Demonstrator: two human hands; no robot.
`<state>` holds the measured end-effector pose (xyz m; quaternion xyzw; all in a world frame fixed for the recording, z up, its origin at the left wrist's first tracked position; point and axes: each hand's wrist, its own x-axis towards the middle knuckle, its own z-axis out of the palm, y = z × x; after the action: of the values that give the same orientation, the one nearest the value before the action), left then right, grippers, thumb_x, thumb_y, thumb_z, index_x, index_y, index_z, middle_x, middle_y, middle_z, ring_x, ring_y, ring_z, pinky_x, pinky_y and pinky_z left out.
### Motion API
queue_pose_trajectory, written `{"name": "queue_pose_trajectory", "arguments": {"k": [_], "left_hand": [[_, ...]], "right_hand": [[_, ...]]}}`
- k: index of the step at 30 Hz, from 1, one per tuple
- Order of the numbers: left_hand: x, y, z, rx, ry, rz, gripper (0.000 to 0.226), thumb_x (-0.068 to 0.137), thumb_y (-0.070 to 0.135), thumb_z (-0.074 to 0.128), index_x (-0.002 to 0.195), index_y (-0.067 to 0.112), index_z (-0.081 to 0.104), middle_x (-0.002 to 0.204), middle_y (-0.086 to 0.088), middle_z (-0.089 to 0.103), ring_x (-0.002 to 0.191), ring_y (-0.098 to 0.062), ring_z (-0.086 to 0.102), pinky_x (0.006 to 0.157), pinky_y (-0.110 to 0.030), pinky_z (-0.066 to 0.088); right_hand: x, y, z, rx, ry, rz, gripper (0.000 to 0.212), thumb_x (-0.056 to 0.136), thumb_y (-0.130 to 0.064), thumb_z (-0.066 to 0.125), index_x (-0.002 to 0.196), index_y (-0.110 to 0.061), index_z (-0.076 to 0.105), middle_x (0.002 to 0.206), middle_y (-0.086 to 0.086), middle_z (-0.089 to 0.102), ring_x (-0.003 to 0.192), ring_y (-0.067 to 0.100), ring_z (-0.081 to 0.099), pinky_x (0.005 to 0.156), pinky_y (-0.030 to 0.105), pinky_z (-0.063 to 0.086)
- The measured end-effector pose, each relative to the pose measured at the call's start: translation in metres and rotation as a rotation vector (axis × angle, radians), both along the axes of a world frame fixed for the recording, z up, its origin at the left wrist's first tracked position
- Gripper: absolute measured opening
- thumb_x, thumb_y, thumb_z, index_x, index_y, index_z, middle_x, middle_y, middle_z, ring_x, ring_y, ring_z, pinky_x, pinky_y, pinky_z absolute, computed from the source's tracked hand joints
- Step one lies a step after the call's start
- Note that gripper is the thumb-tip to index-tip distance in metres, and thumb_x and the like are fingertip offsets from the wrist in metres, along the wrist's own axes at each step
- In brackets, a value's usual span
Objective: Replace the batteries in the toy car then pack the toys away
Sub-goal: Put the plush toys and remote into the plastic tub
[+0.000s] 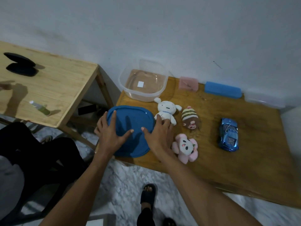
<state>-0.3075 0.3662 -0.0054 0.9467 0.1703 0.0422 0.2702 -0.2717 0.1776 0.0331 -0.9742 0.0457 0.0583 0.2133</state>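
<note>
Fingers are spread flat, left hand [110, 132] and right hand [160, 134] on either edge of the blue lid [130, 128]. We'd park it aside, since the toy car [228, 134] waits untouched at 3 o'clock, clear tub [144, 82] at 12

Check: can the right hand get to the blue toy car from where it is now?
Probably yes. The right hand rests flat at the blue lid's right edge, holding nothing. The blue toy car lies further right on the table; the brown striped plush and pink plush lie between, low enough to reach over.
</note>
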Motion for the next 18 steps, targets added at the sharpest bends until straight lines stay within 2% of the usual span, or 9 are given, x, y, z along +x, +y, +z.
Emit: {"name": "queue_pose_trajectory", "arguments": {"k": [3, 7, 11, 13, 15, 18], "left_hand": [[0.035, -0.046, 0.017, -0.05, -0.019, -0.126, 0.094, 0.077, 0.083, 0.052, 0.156, 0.036, 0.03, 0.16, -0.009, 0.031, 0.146, -0.034, 0.028, 0.113, -0.063, 0.024], [0.076, -0.109, 0.03, -0.203, -0.066, -0.308, 0.085, 0.08, 0.077, 0.052, 0.152, 0.032, 0.044, 0.141, -0.012, 0.052, 0.129, -0.033, 0.048, 0.102, -0.05, 0.041], [0.099, -0.14, 0.02, -0.191, 0.039, -0.347, 0.083, 0.085, 0.056, 0.072, 0.156, 0.031, 0.036, 0.144, -0.023, 0.047, 0.131, -0.042, 0.044, 0.103, -0.053, 0.044], [0.104, -0.142, 0.015, -0.166, 0.066, -0.331, 0.081, 0.087, 0.046, 0.074, 0.156, 0.032, 0.034, 0.138, -0.024, 0.05, 0.126, -0.044, 0.047, 0.1, -0.054, 0.045], [0.109, -0.145, 0.012, -0.132, 0.065, -0.349, 0.079, 0.087, 0.039, 0.076, 0.156, 0.031, 0.037, 0.127, -0.023, 0.055, 0.117, -0.042, 0.053, 0.095, -0.049, 0.048], [0.113, -0.148, 0.01, -0.218, 0.079, -0.359, 0.078, 0.087, 0.028, 0.078, 0.155, 0.027, 0.039, 0.128, -0.022, 0.055, 0.116, -0.038, 0.055, 0.088, -0.035, 0.044]], "right_hand": [[0.026, -0.037, 0.016, 0.142, -0.064, -0.086, 0.072, 0.088, -0.06, 0.063, 0.147, -0.028, 0.04, 0.138, 0.009, 0.044, 0.125, 0.029, 0.043, 0.096, 0.041, 0.044], [0.051, -0.096, 0.021, 0.273, -0.116, -0.163, 0.063, 0.088, -0.055, 0.067, 0.144, -0.036, 0.047, 0.142, 0.005, 0.046, 0.132, 0.026, 0.042, 0.102, 0.045, 0.046], [0.064, -0.138, 0.009, 0.24, 0.009, -0.227, 0.068, 0.085, -0.049, 0.073, 0.147, -0.043, 0.042, 0.14, 0.008, 0.045, 0.128, 0.028, 0.041, 0.097, 0.037, 0.039], [0.069, -0.147, 0.0, 0.264, 0.095, -0.206, 0.069, 0.087, -0.043, 0.073, 0.147, -0.047, 0.04, 0.144, 0.008, 0.045, 0.131, 0.029, 0.041, 0.095, 0.034, 0.034], [0.071, -0.154, -0.008, 0.282, 0.128, -0.154, 0.068, 0.089, -0.037, 0.071, 0.148, -0.048, 0.038, 0.145, 0.005, 0.05, 0.13, 0.026, 0.045, 0.098, 0.031, 0.035], [0.073, -0.156, -0.015, 0.255, 0.144, -0.072, 0.071, 0.092, -0.031, 0.069, 0.152, -0.045, 0.033, 0.148, 0.003, 0.051, 0.131, 0.026, 0.049, 0.106, 0.034, 0.041]]}}
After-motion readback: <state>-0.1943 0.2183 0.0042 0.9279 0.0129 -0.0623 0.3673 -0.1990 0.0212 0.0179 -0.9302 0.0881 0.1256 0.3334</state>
